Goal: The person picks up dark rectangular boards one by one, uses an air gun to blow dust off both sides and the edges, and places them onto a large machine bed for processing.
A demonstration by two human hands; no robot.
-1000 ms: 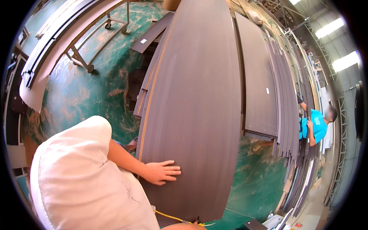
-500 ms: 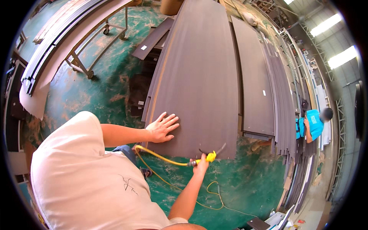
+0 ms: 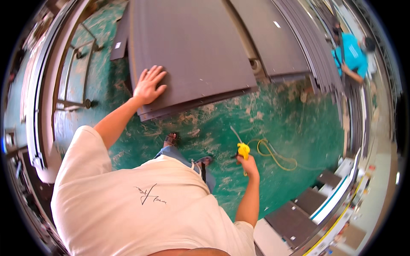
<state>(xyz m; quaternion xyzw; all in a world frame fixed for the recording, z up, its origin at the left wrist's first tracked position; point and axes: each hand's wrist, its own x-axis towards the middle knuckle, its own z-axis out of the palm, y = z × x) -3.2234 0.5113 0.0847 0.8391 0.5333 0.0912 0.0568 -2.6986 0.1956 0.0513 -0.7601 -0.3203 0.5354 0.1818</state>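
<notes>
Green, dust-streaked floor (image 3: pixel 213 128) runs through the workshop. Over its far middle lies a stack of dark brown panels (image 3: pixel 192 51), with a second panel stack (image 3: pixel 277 47) just to the right and a wheeled metal trolley (image 3: pixel 88 68) to the left. At the far right is a co-worker in a blue shirt (image 3: pixel 353 54).

On the near right, a yellow hose (image 3: pixel 282 165) loops across the floor. The left hand (image 3: pixel 149 86) lies palm down, fingers spread, near the top panel's left edge, gripping nothing. The right hand (image 3: pixel 249 165) is wrapped around a yellow air gun (image 3: pixel 243 150), which is held over the floor, apart from the panels. Its thin nozzle (image 3: pixel 235 134) points away and slightly left.

The step in hand seems to be bracing on the panel with the gun ready; whether air is flowing cannot be told. Working the panel would call for a reach far and left, keeping the nozzle off the bare palm.
</notes>
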